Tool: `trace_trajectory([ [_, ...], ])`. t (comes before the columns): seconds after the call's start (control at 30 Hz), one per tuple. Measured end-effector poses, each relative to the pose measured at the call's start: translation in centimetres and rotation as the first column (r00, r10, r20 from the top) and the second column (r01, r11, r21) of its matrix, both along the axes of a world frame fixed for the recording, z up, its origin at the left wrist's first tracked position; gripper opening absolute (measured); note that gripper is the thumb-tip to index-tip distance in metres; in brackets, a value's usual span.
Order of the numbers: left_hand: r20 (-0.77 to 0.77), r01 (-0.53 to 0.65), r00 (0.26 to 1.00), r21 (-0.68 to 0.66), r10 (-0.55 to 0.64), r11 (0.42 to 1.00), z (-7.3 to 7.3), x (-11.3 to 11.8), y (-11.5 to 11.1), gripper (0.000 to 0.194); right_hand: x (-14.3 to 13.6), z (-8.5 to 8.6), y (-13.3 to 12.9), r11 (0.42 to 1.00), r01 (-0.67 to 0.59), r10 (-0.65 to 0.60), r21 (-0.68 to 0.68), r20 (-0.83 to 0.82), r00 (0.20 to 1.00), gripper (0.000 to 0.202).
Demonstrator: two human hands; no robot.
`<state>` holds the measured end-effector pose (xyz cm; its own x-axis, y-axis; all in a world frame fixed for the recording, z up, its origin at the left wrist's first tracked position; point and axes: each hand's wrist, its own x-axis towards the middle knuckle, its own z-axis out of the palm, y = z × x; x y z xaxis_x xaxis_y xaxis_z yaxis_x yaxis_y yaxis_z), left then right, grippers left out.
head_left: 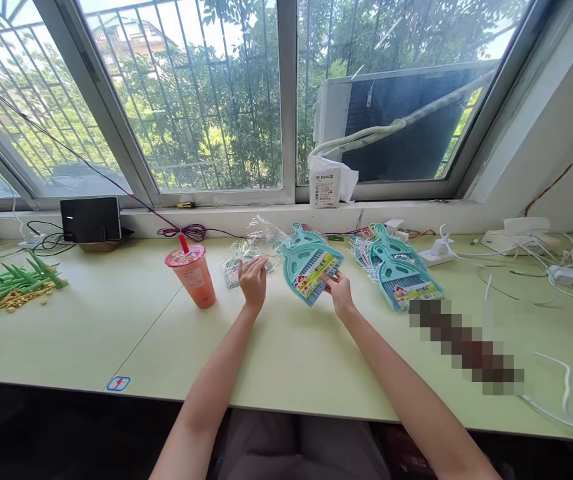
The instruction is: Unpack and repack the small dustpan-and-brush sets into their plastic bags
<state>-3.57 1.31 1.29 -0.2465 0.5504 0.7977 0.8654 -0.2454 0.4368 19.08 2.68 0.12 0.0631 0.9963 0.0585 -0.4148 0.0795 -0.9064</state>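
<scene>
Centre of frame: teal dustpan set | right hand: fingers pinching its lower-right edge | left hand: fingers bent beside clear packet, grip cannot be told | probably light, stiff, slick; best held by rim or handle

The dustpan mid-frame is turquoise, its label yellow; at centre-left, the cup is coral, its straw red. The counter is pale yellow-green.

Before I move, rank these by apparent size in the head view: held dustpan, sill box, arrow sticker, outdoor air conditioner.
1. Outdoor air conditioner
2. Dustpan in right hand
3. Sill box
4. Arrow sticker
</scene>
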Motion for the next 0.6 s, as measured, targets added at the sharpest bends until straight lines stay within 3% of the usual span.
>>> trace_trajectory([
  [0.23, -0.091, 0.108, 0.989, -0.05, -0.112, 0.993, -0.3, 0.2, -0.1, 0.028, -1.8, -0.5, -0.8, 0.987, -0.131, 0.122, -0.097, -0.101, 0.987, 0.027],
  [0.43, -0.054, 0.07, 0.996, 0.008, -0.069, 0.998, 0.7, 1.3, -0.6, 0.026, -1.3, 0.2, -0.7, 0.994, -0.09, 0.091, -0.054, 0.009, 0.996, 0.034],
  [0.6, -0.085, 0.239, 0.967, -0.04, -0.242, 0.97, 0.6, 2.0, -0.5, 0.025, -1.6, 0.4, -1.0, 0.984, -0.174, 0.174, -0.04, 0.019, 0.984, 0.041],
])
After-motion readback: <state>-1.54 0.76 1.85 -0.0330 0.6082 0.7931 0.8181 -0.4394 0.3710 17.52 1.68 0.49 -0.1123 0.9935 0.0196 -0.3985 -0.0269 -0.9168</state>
